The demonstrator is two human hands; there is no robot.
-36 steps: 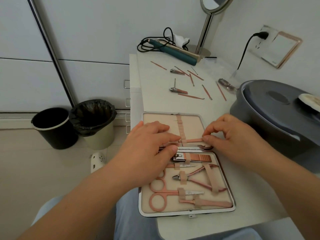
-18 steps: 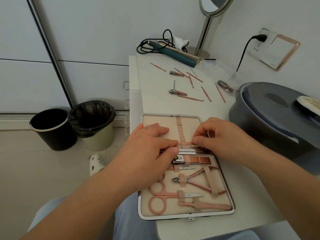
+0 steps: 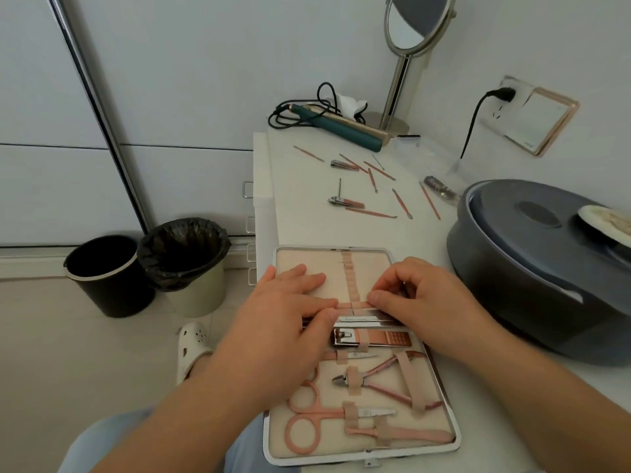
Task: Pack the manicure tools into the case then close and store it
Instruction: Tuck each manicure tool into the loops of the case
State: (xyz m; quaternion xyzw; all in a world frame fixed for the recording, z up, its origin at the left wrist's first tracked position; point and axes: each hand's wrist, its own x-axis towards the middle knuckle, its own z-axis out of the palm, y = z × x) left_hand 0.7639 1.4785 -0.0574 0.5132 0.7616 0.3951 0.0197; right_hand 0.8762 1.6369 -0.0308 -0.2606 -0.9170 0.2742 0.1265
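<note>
An open beige manicure case (image 3: 440, 407) lies flat on the white table. Its near half holds pink scissors (image 3: 307, 416), nippers (image 3: 375, 380) and a large nail clipper (image 3: 372, 337) under elastic straps. My left hand (image 3: 283, 322) and my right hand (image 3: 420, 298) meet at the hinge, both pinching a thin rose-gold tool (image 3: 353, 304) that lies across the lowest elastic loop of the far half. Farther back on the table lie several loose pink sticks (image 3: 370, 213) and two small clippers (image 3: 343, 201).
A grey lidded basin (image 3: 532, 268) stands right of the case. A teal hair straightener (image 3: 341, 126) with a black cord and a standing mirror (image 3: 406, 39) sit at the table's far end. Two bins (image 3: 146, 268) stand on the floor left.
My right hand slid left along the hinge, pushing the thin tool through the elastic loop toward my left hand. The view also dropped slightly.
</note>
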